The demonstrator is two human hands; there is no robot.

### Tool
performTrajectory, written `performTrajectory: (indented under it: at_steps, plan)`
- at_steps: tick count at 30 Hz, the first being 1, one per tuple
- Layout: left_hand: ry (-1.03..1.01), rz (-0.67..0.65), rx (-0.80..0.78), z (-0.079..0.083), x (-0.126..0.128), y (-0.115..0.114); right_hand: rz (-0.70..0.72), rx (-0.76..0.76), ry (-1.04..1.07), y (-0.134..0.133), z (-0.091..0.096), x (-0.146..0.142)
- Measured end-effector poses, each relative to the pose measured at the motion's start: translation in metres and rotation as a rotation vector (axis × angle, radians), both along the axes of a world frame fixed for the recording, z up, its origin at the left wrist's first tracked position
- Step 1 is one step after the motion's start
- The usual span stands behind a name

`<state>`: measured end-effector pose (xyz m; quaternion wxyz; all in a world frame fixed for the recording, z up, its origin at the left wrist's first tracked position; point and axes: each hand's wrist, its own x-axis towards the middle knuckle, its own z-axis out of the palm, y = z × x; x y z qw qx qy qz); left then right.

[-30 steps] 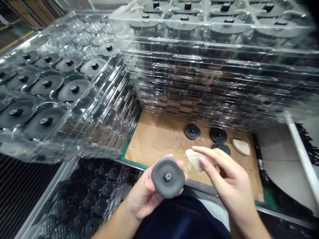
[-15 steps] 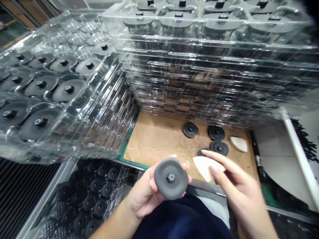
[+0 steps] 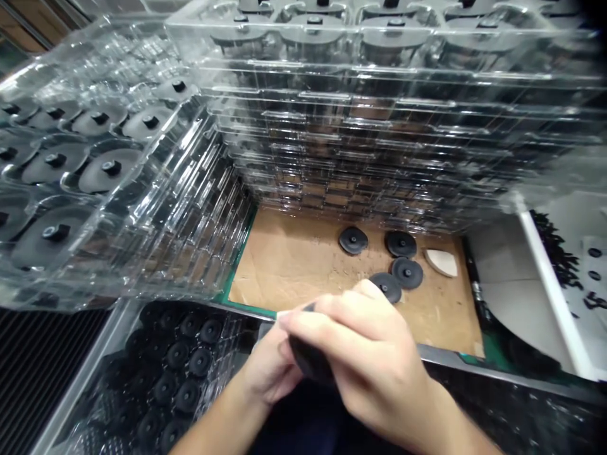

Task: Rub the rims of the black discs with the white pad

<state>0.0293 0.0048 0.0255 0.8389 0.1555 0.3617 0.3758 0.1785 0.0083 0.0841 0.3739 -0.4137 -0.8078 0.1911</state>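
Observation:
A dark grey round disc (image 3: 310,361), which looks like rubber, is held tilted on edge in my left hand (image 3: 268,373), low in front of my body. My right hand (image 3: 374,354) is closed over the disc's top and near side, its fingers bent around it. The cream wedge-shaped pad that was in my right hand is now hidden behind the fingers. Beyond my hands, several similar black discs (image 3: 353,240) lie on a brown cardboard sheet (image 3: 279,259). A second cream wedge-shaped pad (image 3: 441,262) lies at their right.
Tall stacks of clear plastic trays (image 3: 332,120) rise behind the cardboard, with more stacked trays (image 3: 180,189) on the left. Discs sit in their top pockets. A lower tray of black discs (image 3: 177,354) is at bottom left. A white panel edge (image 3: 550,284) stands at right.
My right hand has moved left with the cream pad and closed over the disc. The disc has turned from facing up to edge-on. The view has shifted slightly.

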Motion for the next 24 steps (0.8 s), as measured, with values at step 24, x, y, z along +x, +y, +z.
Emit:
performTrajectory:
  at_steps: [24]
  plan:
    - [-0.077,0.167,0.034,-0.008,0.000,-0.001,-0.134,-0.057,0.108,-0.014,-0.004,-0.012]
